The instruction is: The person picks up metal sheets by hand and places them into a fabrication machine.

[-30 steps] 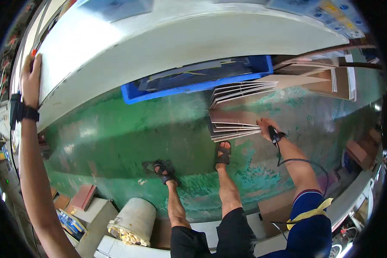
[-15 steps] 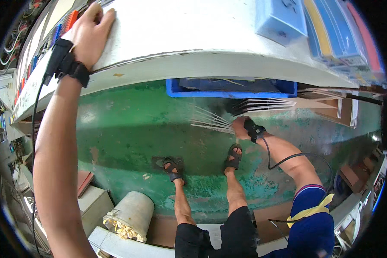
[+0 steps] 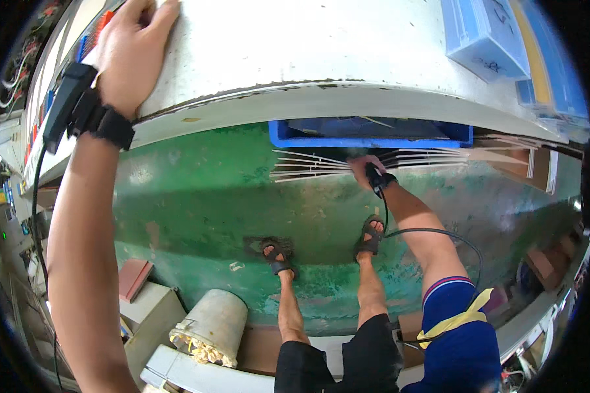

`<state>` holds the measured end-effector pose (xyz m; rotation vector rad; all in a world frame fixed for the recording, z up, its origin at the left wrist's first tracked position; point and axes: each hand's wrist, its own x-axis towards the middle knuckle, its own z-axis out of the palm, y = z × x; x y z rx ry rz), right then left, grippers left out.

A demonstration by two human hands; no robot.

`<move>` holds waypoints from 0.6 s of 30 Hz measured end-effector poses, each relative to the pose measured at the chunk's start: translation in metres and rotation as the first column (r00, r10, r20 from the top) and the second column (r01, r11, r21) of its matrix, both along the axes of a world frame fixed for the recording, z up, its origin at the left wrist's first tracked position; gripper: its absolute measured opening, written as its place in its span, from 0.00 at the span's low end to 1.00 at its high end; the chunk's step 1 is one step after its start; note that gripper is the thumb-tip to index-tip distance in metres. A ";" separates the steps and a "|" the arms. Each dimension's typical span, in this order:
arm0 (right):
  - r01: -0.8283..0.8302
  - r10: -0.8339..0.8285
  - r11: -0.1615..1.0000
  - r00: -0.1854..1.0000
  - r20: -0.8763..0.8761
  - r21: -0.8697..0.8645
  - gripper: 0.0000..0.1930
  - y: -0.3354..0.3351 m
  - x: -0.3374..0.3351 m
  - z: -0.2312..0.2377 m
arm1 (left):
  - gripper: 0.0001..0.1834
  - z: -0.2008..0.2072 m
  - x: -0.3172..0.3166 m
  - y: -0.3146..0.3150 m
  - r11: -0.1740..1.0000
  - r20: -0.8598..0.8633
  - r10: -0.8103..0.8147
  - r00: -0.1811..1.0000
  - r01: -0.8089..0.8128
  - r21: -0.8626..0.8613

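My left hand [image 3: 130,62] rests on the white tabletop [image 3: 295,46] at the upper left. Its thumb is held away from the fingers, and the fingertips run out of the picture. Low under the table's front edge, my right hand [image 3: 366,169] is closed around a bundle of long thin pale-edged strips [image 3: 308,166]. They fan out to the left of the hand, and more pale-edged strips [image 3: 426,157] spread on its right. Just behind my right hand stands a blue bin [image 3: 373,142]; the hand's fingers are partly hidden.
Blue plastic boxes [image 3: 488,46] stand on the table at the right. Brown boards [image 3: 514,160] lean beneath it. My sandalled feet [image 3: 277,257] are on the green floor [image 3: 190,209]. A white bucket [image 3: 219,318] with yellowish scraps lies tipped near a pale cabinet [image 3: 152,311].
My right hand has moved farther under the table's edge with the strips, which now lie more level. The view has shifted slightly; my left hand stays on the tabletop.
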<state>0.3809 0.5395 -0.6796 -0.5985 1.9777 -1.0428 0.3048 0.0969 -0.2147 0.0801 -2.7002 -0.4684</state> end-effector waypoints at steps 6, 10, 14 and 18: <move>0.127 0.238 0.930 0.511 -0.826 0.346 0.09 -0.003 0.026 0.103 | 0.18 0.000 0.013 -0.014 1.000 0.059 0.009 0.998 -0.010 0.028; 0.256 0.167 0.767 0.806 -0.568 0.589 0.21 0.109 0.010 0.119 | 0.16 0.001 0.013 -0.015 1.000 0.006 0.005 1.000 -0.005 -0.018; 0.585 0.122 0.634 0.571 -0.812 0.506 0.23 0.195 -0.049 0.110 | 0.13 0.000 0.005 -0.026 1.000 0.042 -0.022 0.999 0.023 -0.017; 0.384 0.194 0.611 0.775 -0.601 0.692 0.32 0.211 -0.062 0.126 | 0.19 -0.012 0.011 -0.054 0.967 0.060 -0.087 0.994 0.098 -0.235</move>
